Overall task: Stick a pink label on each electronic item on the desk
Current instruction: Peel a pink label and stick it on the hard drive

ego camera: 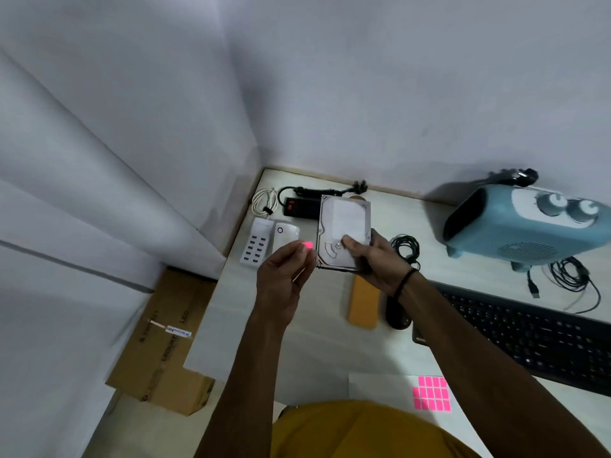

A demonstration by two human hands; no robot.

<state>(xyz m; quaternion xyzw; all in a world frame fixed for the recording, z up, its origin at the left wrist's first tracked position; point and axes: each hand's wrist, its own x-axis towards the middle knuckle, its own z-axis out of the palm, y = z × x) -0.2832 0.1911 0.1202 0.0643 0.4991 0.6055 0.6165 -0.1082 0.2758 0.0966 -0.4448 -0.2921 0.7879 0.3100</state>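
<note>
A: Label first: where is it?

B: Just left of centre in the frame, a small pink rectangle pinched at the fingertips of the left hand, raised above the worktop and close beside the hard drive without touching it.

A: And the drive?

B: Held up off the worktop by the right hand, top cover facing the camera. The thumb presses on the lower part of the cover and the other fingers curl round underneath.

A: How would you expect each to handle?

B: The drive looks like a stiff metal block, probably heavy for its size and smooth, so a grip by the side edges with support from below seems wise. I'd keep away from the underside, where a bare circuit board may sit; that side is hidden here. The label is likely thin, floppy and sticky on one face, so hold it by one corner only, or it may curl onto a finger.

A: Supplies?

B: The sheet of pink labels lies at the lower right of the frame, near the keyboard. The multi-port USB charger and the blue fan heater show no pink that I can see.
</note>
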